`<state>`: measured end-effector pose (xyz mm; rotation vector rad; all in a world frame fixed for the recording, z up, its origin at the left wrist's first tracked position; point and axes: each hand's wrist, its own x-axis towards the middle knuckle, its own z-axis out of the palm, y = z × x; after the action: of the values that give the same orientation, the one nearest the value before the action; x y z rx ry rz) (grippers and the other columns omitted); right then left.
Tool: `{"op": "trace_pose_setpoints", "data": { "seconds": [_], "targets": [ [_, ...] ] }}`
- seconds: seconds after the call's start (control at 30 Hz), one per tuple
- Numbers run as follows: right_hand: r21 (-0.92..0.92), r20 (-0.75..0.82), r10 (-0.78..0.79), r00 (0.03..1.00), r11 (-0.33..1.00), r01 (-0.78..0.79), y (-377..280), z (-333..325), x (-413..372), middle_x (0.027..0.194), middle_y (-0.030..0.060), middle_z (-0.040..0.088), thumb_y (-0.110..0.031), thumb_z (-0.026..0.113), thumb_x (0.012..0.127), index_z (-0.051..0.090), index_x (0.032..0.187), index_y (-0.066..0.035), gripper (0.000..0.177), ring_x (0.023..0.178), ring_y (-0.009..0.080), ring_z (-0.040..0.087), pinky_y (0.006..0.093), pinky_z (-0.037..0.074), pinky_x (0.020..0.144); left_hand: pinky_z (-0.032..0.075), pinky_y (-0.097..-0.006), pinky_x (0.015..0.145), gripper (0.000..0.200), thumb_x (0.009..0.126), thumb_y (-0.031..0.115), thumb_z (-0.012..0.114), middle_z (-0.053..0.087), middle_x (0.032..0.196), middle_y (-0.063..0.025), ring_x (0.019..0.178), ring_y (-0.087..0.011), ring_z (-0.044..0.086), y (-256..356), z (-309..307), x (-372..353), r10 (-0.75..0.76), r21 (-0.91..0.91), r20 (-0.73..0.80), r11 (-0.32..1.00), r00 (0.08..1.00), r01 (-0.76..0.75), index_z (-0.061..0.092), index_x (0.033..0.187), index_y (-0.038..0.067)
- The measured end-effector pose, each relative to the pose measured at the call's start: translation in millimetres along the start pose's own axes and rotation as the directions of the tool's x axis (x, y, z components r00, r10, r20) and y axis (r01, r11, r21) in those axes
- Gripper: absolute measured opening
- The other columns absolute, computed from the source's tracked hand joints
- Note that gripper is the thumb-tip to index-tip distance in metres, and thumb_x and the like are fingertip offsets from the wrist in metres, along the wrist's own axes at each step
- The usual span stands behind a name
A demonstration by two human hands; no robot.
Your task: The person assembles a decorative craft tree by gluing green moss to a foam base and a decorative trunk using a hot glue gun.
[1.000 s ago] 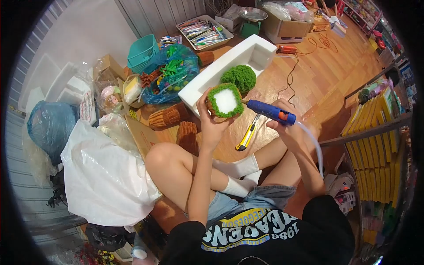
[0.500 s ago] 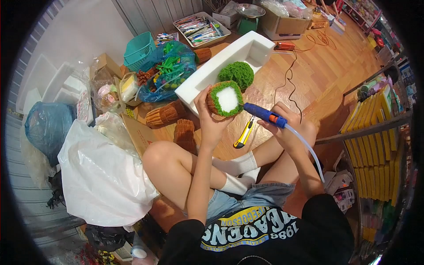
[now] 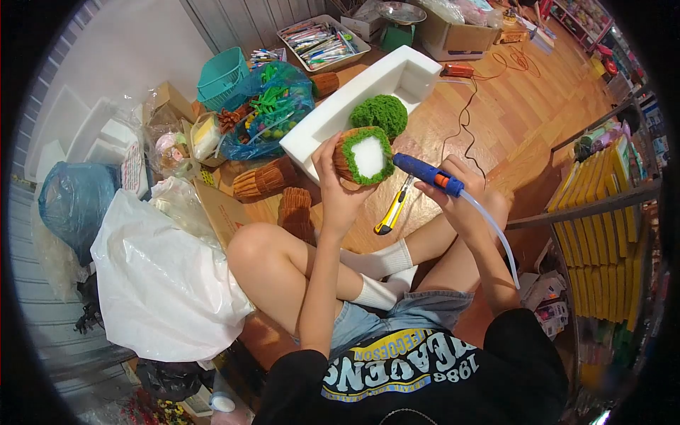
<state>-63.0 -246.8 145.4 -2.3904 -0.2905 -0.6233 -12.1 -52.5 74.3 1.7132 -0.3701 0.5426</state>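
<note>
Holds left forearm upright at frame centre, left hand (image 3: 338,191) cupped under the foam ball (image 3: 368,157), grip wrapped around its brown side, green-ringed white face turned toward the camera. Bends right arm inward at centre right, right hand (image 3: 459,195) with grip closed on the blue glue gun (image 3: 425,172), nozzle just beside the ball's green rim. Below the gun, a yellow utility knife (image 3: 392,211) on the wooden floor (image 3: 496,113); above, a green moss ball (image 3: 380,113) in a white foam tray (image 3: 322,131).
</note>
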Motion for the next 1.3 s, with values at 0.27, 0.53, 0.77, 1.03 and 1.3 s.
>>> {"op": "trace_pose_setpoints", "data": {
  "seconds": [0.27,0.53,0.77,1.03,1.3],
  "targets": [
    [-0.029,-0.022,-0.009,1.000,1.000,0.008,2.7,1.4,5.2,0.063,0.0102,0.047,-0.027,0.081,0.065,0.054,0.069,-0.003,0.037,0.052,0.0272,0.049,0.0346,0.039,0.049,0.034,-0.0384,0.103,0.096,0.049,0.002,0.085,0.037,0.126,-0.0123,0.121,-0.0299,0.039,1.9,0.7,-0.9,-0.042,-0.006,0.019,0.999,0.999,0.042,0.037,0.133,0.011],
    [-0.010,-0.032,-0.015,0.999,1.000,0.015,1.0,2.4,11.4,0.063,0.0101,0.048,-0.028,0.081,0.065,0.054,0.068,-0.002,0.038,0.052,0.0264,0.049,0.0340,0.039,0.049,0.035,-0.0395,0.103,0.096,0.049,0.002,0.084,0.037,0.127,-0.0124,0.121,-0.0310,0.039,7.9,-1.7,1.1,0.007,0.072,0.042,0.997,0.999,-0.010,0.038,0.133,0.012],
    [-0.006,-0.046,-0.026,0.999,1.000,0.026,-0.5,4.4,13.7,0.063,0.0094,0.048,-0.029,0.081,0.065,0.055,0.068,-0.003,0.037,0.052,0.0254,0.050,0.0334,0.039,0.049,0.035,-0.0392,0.103,0.095,0.050,0.003,0.084,0.037,0.127,-0.0126,0.122,-0.0311,0.038,6.3,-0.8,0.8,0.012,0.056,0.043,0.998,0.999,-0.014,0.037,0.133,0.011],
    [0.047,-0.018,-0.055,0.998,0.997,0.055,-2.3,5.2,11.3,0.064,0.0096,0.048,-0.027,0.081,0.065,0.057,0.070,-0.003,0.035,0.055,0.0256,0.051,0.0333,0.040,0.049,0.035,-0.0392,0.103,0.095,0.051,0.003,0.084,0.037,0.127,-0.0127,0.122,-0.0310,0.038,5.4,2.4,-0.7,-0.029,0.015,0.049,0.999,0.998,0.028,0.037,0.133,0.010],
    [0.681,0.103,0.400,0.911,0.639,-0.358,48.4,26.0,5.6,0.060,-0.0036,0.050,-0.032,0.059,0.090,0.060,0.080,-0.005,0.029,0.051,0.0054,0.044,0.0204,0.035,0.047,0.042,-0.0348,0.097,0.089,0.059,0.000,0.082,0.041,0.126,-0.0110,0.117,-0.0215,0.045,-16.6,8.2,-7.7,-0.313,-0.485,0.064,0.820,0.947,0.304,0.029,0.131,0.006]
  ]
}}
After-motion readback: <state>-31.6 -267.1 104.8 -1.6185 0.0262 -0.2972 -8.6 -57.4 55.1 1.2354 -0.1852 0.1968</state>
